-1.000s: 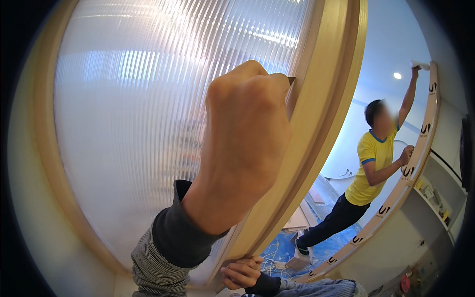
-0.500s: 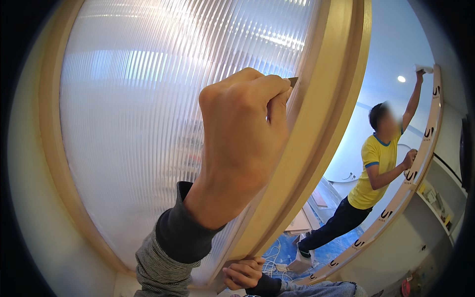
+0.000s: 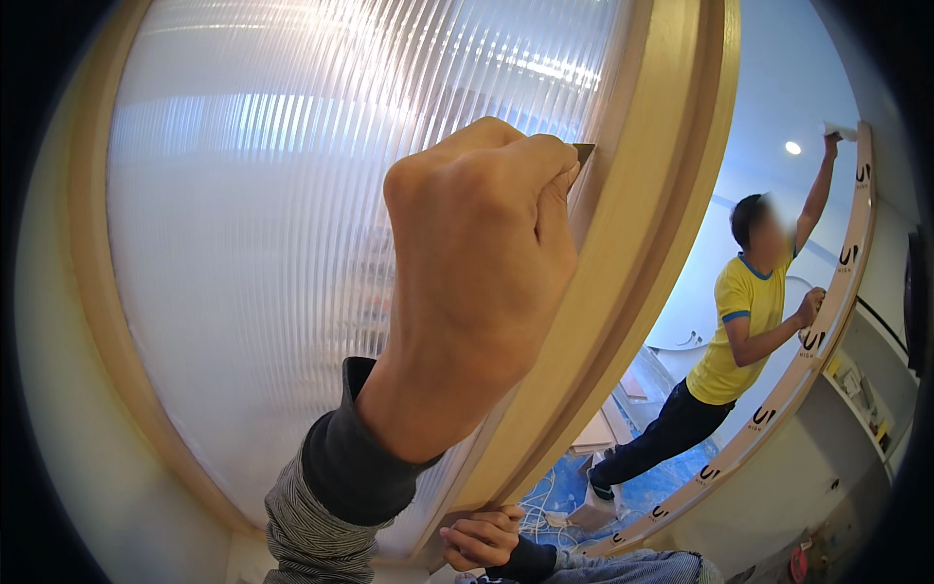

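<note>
My left hand (image 3: 477, 253) is raised in front of a ribbed clear panel (image 3: 243, 243), closed in a pinch. Between thumb and forefinger pokes the corner of a thin dark blade-like piece (image 3: 585, 154); the rest of it is hidden in the fist. Its tip meets the line where the panel borders the pale wooden frame (image 3: 654, 195). Low down, my right hand (image 3: 482, 537) lies by the foot of that frame with its fingers curled. What those fingers close on, if anything, cannot be made out.
Beyond the frame, a person in a yellow shirt (image 3: 749, 331) leans and reaches up along a long strip-covered edge (image 3: 812, 341). White cables (image 3: 545, 501) and boards (image 3: 601, 428) lie on a blue floor covering (image 3: 637, 487). Shelves with small items (image 3: 856, 394) stand at the right.
My left hand has shifted slightly up, and more of the dark piece's corner shows by the frame. The view has moved a little. My right hand stays by the frame's foot.
</note>
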Motion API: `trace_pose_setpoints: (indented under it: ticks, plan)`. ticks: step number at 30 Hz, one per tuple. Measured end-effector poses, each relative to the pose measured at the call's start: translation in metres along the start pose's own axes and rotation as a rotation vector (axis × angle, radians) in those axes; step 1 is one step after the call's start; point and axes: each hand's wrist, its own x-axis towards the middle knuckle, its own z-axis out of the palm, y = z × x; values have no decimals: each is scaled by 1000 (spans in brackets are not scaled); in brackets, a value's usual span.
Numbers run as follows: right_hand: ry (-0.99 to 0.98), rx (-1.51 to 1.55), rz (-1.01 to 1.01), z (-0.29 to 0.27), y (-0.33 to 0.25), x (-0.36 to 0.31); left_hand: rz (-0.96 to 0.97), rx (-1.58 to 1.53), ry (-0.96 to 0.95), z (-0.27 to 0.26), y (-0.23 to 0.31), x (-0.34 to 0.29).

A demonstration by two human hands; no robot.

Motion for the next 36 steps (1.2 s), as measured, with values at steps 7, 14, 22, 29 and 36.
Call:
trace_pose_setpoints:
  ticks: [7, 14, 22, 29, 36]
  plan:
    - [-18, -11, -10, -3, 0, 1, 67, 39, -17, 2, 2, 0]
    - [-14, -9, 13, -2, -1, -1, 5, -72, 68, 3, -5, -9]
    - [-26, 7, 43, -3, -1, -4, 41, -51, 18, 4, -3, -6]
    - [-11, -4, 25, -3, -2, -2, 56, 63, -42, -2, 3, -2]
    - [-4, -7, 33, -2, 0, -3, 39, 4, 16, 1, -2, -6]
